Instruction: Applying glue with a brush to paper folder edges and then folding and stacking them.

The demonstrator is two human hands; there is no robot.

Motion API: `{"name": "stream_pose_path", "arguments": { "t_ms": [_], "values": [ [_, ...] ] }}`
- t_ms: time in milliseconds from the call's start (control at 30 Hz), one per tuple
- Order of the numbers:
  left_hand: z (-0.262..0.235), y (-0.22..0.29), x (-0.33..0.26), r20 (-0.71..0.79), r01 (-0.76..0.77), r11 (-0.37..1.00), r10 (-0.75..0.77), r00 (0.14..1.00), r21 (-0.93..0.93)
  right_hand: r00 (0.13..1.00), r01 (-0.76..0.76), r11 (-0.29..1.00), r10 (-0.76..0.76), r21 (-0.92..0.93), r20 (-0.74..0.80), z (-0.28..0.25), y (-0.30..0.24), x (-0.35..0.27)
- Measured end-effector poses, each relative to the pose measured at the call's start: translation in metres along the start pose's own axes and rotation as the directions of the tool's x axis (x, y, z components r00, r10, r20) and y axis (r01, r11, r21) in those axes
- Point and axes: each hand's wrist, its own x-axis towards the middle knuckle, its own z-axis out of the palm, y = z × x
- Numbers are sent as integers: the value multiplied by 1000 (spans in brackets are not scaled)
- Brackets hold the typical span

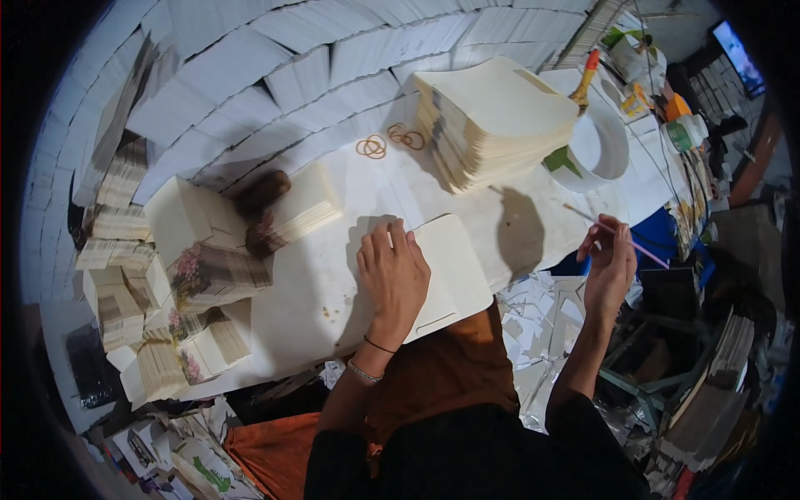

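Observation:
Cream rounded-corner card sheets point(454, 271) lie at the table's near edge, in front of me. My left hand point(393, 271) rests on their left side, fingers stretched forward and lightly bent, with a dark band and a bracelet at the wrist. Off the table's front edge to the right, my right hand point(610, 260) is closed around a thin pink stick point(650, 253). The stick slants up to the left and ends in a darker tip; whether that tip has bristles is too small to tell.
Beyond the cards stands a tall stack of cream sheets point(500, 108). Right of it, a red-and-yellow-handled brush point(587, 79) leans at a white round tub point(602, 154). Rubber bands point(372, 147) lie mid-table. Flower-printed card stacks point(208, 271) crowd the left; paper scraps point(533, 321) lie below.

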Motion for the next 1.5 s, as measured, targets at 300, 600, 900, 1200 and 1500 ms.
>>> {"name": "stream_pose_path", "arguments": {
  "t_ms": [300,600,900,1200,1500],
  "values": [
    [24,5,-7,-96,-57,995,65,993,87,993,99,994,-102,-47,-62,-64,0,81],
    [26,-2,-11,-143,-105,991,93,985,-82,946,201,614,-323,-763,-10,-65,3,147],
    [25,0,-10,-215,-165,984,149,965,-61,920,252,387,-381,-887,95,-74,26,161],
    [26,0,-10,-233,-165,984,147,961,-60,923,270,379,-364,-885,126,-65,17,159],
    [27,0,-12,-246,-158,986,140,959,-55,942,257,389,-307,-885,138,-69,18,165]
  ]
}}
